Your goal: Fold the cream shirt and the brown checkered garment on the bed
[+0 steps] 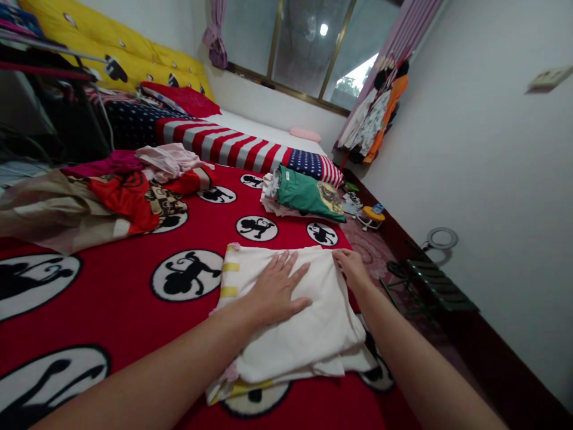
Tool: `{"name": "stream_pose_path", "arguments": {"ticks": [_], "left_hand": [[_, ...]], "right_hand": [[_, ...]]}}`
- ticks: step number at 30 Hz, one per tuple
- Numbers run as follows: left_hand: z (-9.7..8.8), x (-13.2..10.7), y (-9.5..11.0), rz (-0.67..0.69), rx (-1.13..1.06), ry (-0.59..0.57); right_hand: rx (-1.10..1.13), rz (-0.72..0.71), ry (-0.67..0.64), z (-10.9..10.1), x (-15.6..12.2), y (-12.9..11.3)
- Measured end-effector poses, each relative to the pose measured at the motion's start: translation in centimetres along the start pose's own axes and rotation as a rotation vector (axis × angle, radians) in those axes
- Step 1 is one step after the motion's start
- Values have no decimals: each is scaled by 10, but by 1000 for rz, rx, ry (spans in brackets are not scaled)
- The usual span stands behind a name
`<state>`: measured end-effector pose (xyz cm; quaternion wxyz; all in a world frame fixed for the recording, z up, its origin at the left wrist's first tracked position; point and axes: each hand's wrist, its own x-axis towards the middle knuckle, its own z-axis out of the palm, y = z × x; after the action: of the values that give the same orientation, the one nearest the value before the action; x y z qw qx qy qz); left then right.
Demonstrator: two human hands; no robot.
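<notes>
1. Our left hand lies flat and open, fingers spread, pressing on a folded white cloth with yellow stripes and gripping nothing.
2. Our right hand sits at the far corner of that cloth with its fingers bent over the edge; we cannot tell whether they pinch it or only rest there.
3. The cloth lies in a loose layered stack on a red bedspread with black-and-white monkey circles, near the bed's edge.
4. Beyond it, across a stretch of bedspread and well apart from our hands, sits a folded green T-shirt on a pile of white clothes.
5. To the left lies a heap of red and beige garments, topped by a pale pink garment.
6. Farther on are a red-and-white striped blanket with a starred blue corner and a yellow padded quilt.
7. Past the bed's right side, on a pink floral rug, stand a dark green folding stool and a small yellow stool.
</notes>
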<state>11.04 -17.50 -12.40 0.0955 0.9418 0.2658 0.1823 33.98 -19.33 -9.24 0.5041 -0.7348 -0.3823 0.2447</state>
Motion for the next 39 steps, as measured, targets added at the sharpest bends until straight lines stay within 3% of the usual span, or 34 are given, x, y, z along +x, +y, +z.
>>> {"name": "stream_pose_path", "arguments": {"ticks": [6,10,13,16,22,28,32,35,39], "left_hand": [[1,1,-1,6,6,4],[2,1,-1,18,4,22],[2,1,-1,24,3,32],[2,1,-1,23,7,25],[2,1,-2,31,3,28],[-1,2,-1,22,11,-1],[0,2,-2,24,8,10],[2,2,-3,36,1,22],[2,2,-3,39,-19,31]], "right_hand": [[-86,-63,28,-37,-43,-12],[-397,-221,-74,-65,-100,-12],[-675,-235,-184,-71,-140,1],[-763,-218,-183,-68,-160,15],[-549,-212,-61,-69,-159,20],[285,160,71,-65,-155,19],[635,255,56,-56,-154,23],[632,277,66,-55,-153,24],[252,92,169,-62,-154,26]]}}
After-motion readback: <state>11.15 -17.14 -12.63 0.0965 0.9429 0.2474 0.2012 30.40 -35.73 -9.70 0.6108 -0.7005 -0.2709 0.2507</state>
